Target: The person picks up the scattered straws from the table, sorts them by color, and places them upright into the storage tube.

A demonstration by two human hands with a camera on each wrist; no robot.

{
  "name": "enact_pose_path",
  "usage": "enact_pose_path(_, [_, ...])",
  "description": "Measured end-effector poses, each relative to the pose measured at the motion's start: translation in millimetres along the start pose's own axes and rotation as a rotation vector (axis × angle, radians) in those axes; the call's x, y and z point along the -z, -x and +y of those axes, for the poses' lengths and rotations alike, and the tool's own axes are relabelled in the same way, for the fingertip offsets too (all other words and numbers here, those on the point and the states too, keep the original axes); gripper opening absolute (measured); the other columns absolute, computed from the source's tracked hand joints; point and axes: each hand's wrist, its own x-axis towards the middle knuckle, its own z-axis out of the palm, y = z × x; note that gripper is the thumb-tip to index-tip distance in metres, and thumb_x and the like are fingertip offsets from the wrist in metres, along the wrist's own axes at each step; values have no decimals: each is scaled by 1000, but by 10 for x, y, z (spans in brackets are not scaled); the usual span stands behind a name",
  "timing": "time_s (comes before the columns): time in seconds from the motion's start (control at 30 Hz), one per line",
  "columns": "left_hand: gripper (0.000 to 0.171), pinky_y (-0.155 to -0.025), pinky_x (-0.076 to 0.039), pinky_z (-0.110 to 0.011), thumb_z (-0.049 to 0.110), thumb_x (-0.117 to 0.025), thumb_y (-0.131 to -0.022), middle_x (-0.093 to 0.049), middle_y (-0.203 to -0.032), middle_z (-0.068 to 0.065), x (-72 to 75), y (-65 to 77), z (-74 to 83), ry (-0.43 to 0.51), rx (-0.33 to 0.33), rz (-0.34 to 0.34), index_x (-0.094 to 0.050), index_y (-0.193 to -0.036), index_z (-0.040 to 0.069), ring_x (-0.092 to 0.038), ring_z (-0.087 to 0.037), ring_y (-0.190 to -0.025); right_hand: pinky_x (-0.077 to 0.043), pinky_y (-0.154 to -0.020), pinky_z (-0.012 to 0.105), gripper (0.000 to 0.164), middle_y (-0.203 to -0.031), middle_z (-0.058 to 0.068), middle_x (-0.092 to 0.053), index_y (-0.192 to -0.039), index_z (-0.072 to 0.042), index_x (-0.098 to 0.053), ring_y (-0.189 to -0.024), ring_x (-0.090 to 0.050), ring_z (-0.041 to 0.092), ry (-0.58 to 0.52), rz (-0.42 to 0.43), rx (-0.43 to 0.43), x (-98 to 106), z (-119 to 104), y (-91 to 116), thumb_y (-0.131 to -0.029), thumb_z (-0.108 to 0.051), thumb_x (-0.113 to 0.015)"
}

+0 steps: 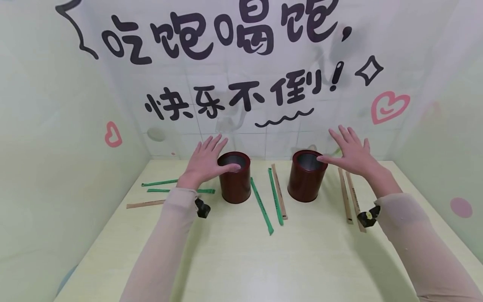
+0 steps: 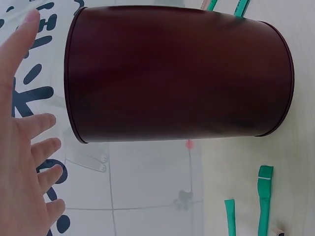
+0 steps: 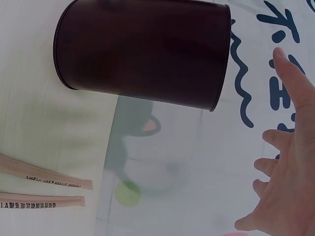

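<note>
Two dark red, open-topped cylindrical canisters stand upright on the table, the left canister (image 1: 235, 184) and the right canister (image 1: 306, 183). My left hand (image 1: 205, 162) is spread beside the left one, its thumb passing over the rim in the head view. In the left wrist view, a gap separates those fingers from the canister wall (image 2: 177, 73). My right hand (image 1: 354, 155) is held likewise, fingers apart, to the right of the other canister. The right wrist view shows it clear of that canister's end (image 3: 142, 49). Neither hand holds anything.
Slim wrapped strips lie flat: green strips (image 1: 262, 205) and a brown strip (image 1: 279, 191) between the canisters, brown strips (image 1: 344, 197) at right, and green and brown ones (image 1: 145, 204) at left. A printed backdrop (image 1: 241, 142) rises behind the table (image 1: 241, 260).
</note>
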Motion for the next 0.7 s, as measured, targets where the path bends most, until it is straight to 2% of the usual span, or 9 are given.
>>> enact_pose_path(0.17, [100,-128,-9,-51,76,-54,-84,-15,-169,-5,-8,8,-35,79,-7,17,-21,-160,21,-13,-30,-156,5,-112,80,102,-167,21,-2,-161,-14,-12,-154,7,44,-19,7,9,-2,-3,-6,-87,-65,-61])
enact_pose_path(0.43, [103,-122,-28,-54,82,-55,-79,-19,-168,-1,-54,19,-71,194,9,36,-26,-159,25,-19,-27,-155,-2,-112,81,100,-165,25,-13,-160,-10,-18,-152,-3,47,-41,33,28,-8,4,-3,-87,-60,-65])
enact_pose_path(0.57, [102,-120,-31,-57,81,-57,-78,-19,-168,1,-92,37,-88,258,27,29,-25,-159,29,-19,-26,-155,-5,-113,79,99,-163,26,-16,-159,-8,-20,-151,-8,48,-53,55,43,-12,12,5,-86,-57,-67])
enact_pose_path(0.7, [99,-120,-30,-58,76,-64,-79,-22,-167,0,-110,61,-99,360,26,21,-26,-158,30,-22,-27,-154,-11,-116,75,96,-162,27,-20,-158,-7,-24,-150,-14,48,-76,81,60,-19,15,27,-86,-53,-69])
